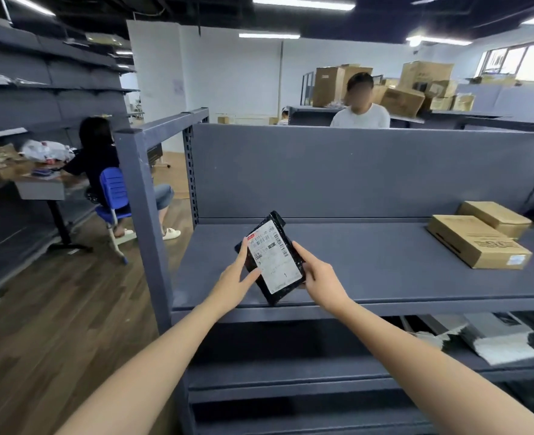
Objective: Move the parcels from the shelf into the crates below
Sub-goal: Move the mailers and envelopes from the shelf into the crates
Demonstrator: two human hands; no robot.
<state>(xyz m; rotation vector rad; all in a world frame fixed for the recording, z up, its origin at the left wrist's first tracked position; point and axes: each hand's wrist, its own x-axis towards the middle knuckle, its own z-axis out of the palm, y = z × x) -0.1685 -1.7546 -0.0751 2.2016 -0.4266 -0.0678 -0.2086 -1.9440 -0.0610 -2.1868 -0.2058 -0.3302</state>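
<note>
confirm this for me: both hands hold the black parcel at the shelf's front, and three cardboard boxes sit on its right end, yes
Not three: the head view shows two cardboard boxes on the right end of the shelf. The left hand and the right hand do hold the black parcel at its front.

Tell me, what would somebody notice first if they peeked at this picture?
Most eyes would land on the flat black plastic parcel with a white label, held tilted between the left hand and the right hand at the front of the grey metal shelf. Next come the two brown cardboard boxes, lying side by side at the shelf's right end.
</note>
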